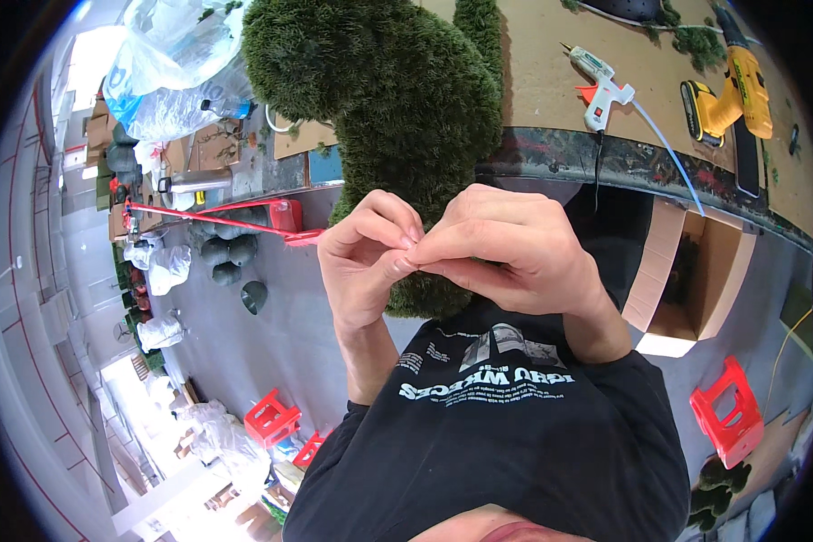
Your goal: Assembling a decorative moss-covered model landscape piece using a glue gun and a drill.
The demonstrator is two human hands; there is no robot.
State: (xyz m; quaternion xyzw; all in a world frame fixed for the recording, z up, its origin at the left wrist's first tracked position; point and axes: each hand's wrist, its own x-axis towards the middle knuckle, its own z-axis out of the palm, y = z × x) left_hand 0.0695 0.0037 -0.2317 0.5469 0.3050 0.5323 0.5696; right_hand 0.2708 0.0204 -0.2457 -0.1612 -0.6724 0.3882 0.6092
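My left hand [363, 262] and my right hand [506, 246] meet in front of my chest, fingertips pinched together on something too small to make out. Just behind them stands a large green moss-covered form [379, 81], which hangs over the table edge down to my hands. My black printed shirt [506, 425] fills the lower middle of the view.
On the brown table [533, 54] lie a white glue gun [601, 86] with a glue stick and a yellow cordless drill [727, 99]. An open cardboard box [691, 280] stands under the table at right. Red plastic stools [730, 411] and plastic bags [167, 68] are on the grey floor.
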